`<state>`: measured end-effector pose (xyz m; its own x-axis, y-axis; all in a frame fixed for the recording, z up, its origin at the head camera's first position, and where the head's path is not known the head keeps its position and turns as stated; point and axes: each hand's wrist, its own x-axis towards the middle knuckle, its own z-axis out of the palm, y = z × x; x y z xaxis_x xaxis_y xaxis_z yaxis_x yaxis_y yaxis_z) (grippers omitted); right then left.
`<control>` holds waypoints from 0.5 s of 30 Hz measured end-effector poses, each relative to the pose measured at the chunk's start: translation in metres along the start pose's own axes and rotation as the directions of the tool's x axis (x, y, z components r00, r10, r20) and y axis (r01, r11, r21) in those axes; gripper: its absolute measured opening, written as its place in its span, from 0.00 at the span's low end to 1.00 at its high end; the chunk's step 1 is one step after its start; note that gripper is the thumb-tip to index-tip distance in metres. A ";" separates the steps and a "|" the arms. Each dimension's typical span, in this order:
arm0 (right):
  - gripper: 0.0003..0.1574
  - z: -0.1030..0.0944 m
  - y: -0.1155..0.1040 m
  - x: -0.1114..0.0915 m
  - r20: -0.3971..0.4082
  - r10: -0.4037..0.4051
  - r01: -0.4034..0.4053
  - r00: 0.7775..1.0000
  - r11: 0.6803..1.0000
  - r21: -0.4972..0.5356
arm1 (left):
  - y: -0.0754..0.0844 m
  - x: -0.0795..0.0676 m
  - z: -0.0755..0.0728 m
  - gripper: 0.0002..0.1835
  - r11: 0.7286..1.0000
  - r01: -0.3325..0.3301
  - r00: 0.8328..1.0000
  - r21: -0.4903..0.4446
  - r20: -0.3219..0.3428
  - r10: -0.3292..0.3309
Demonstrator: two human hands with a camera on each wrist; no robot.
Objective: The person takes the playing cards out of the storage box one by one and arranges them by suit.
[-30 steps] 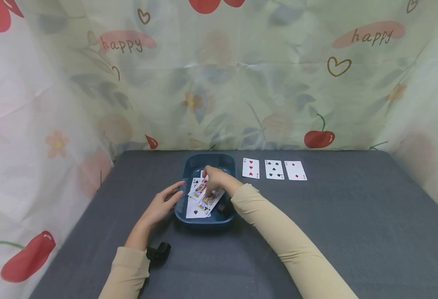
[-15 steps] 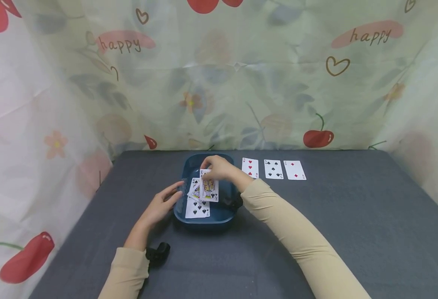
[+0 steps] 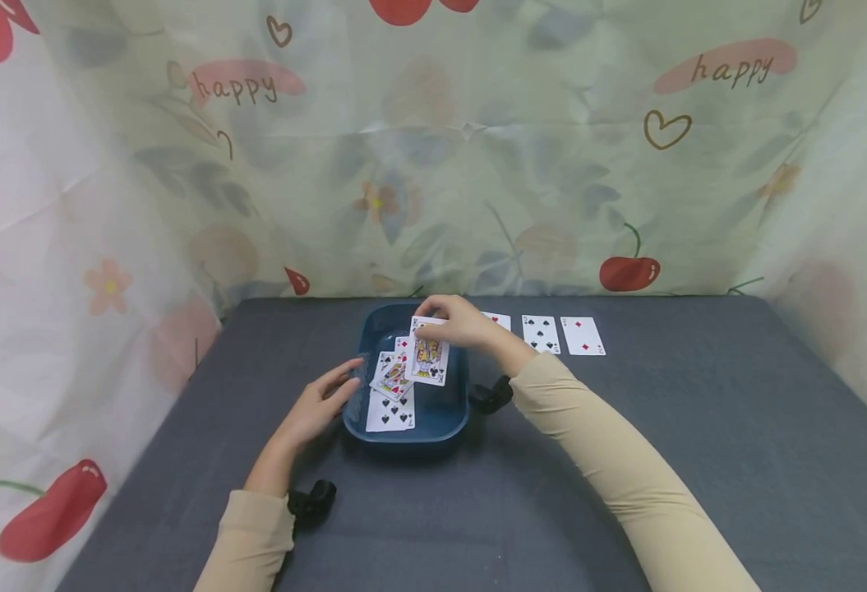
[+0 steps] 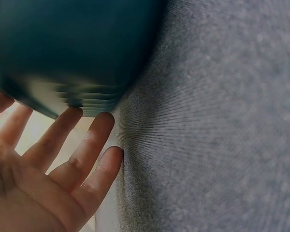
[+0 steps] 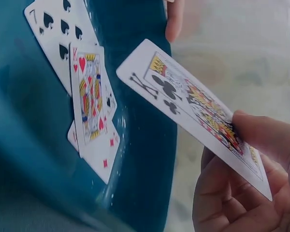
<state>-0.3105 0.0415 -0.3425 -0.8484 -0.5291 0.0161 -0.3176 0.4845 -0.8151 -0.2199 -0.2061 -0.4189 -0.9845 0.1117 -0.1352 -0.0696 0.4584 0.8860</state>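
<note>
Head view: pinched king card (image 3: 429,363), tipped face up, in right hand (image 3: 463,322) above tray (image 3: 439,415), presumably to clear loose cards (image 3: 391,416) inside. Spread left hand (image 3: 319,404) loosely at tray's left side, gripping nothing, likely to steady it. Showed face-up card row (image 3: 541,335) on table (image 3: 418,518) right of tray, spaced apart, perhaps for easy reading.

The worktop (image 3: 433,510) in front of me is dark grey and fabric-textured. Toward its far edge, left of the middle, sits a blue tray (image 3: 407,439). To the tray's right, face up in a row and slightly apart, lie a heart card (image 3: 501,319), partly hidden behind my right hand (image 3: 461,321), a spade card (image 3: 540,335) and the two of diamonds (image 3: 583,335).
</note>
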 end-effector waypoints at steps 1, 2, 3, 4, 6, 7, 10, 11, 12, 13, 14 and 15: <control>0.16 -0.003 0.001 -0.002 -0.009 -0.001 0.001 1.000 1.000 0.001 | 0.000 0.000 0.000 0.25 1.000 0.004 1.000 0.001 0.001 -0.004; 0.15 -0.005 0.002 -0.004 -0.021 0.005 -0.005 1.000 1.000 -0.001 | 0.000 0.000 0.000 0.25 1.000 0.005 1.000 0.001 0.001 -0.005; 0.15 -0.008 0.003 -0.006 -0.033 0.004 -0.004 0.999 1.000 -0.005 | 0.000 0.000 0.000 0.25 1.000 0.007 1.000 0.001 0.002 -0.007; 0.15 -0.011 0.004 -0.007 -0.045 0.013 -0.013 0.999 1.000 -0.003 | 0.000 0.000 0.000 0.25 1.000 0.009 1.000 0.000 0.003 -0.009; 0.16 -0.017 0.007 -0.011 -0.061 0.024 -0.024 0.998 1.000 0.002 | 0.001 0.000 0.000 0.26 1.000 0.013 1.000 0.001 0.003 -0.013; 0.17 -0.020 0.008 -0.012 -0.063 0.045 -0.045 0.997 0.999 0.011 | 0.001 0.000 0.000 0.26 1.000 0.014 1.000 0.001 0.003 -0.014; 0.19 -0.030 0.013 -0.017 -0.071 0.066 -0.064 0.995 0.997 0.041 | 0.001 0.000 0.001 0.25 1.000 0.017 1.000 0.005 0.001 -0.017; 0.19 -0.033 0.015 -0.019 -0.073 0.071 -0.067 0.995 0.996 0.050 | 0.001 0.000 0.001 0.26 1.000 0.017 1.000 0.007 0.000 -0.017; 0.20 -0.037 0.017 -0.021 -0.076 0.079 -0.074 0.994 0.995 0.065 | 0.001 0.000 0.001 0.25 1.000 0.018 1.000 0.007 0.000 -0.018; 0.20 -0.040 0.019 -0.023 -0.080 0.087 -0.081 0.993 0.994 0.075 | 0.001 0.000 0.001 0.25 1.000 0.018 1.000 0.008 -0.001 -0.018; 0.21 -0.043 0.021 -0.025 -0.088 0.093 -0.086 0.992 0.993 0.081 | 0.001 0.000 0.001 0.25 1.000 0.019 1.000 0.008 -0.003 -0.019; 0.21 -0.047 0.024 -0.027 -0.098 0.103 -0.094 0.990 0.992 0.088 | 0.001 0.000 0.001 0.25 1.000 0.019 1.000 0.008 -0.004 -0.019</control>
<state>-0.3147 0.1000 -0.3352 -0.9138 -0.4059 -0.0111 -0.1978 0.4688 -0.8609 -0.2195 -0.2047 -0.4182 -0.9837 0.0995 -0.1498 -0.0867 0.4676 0.8797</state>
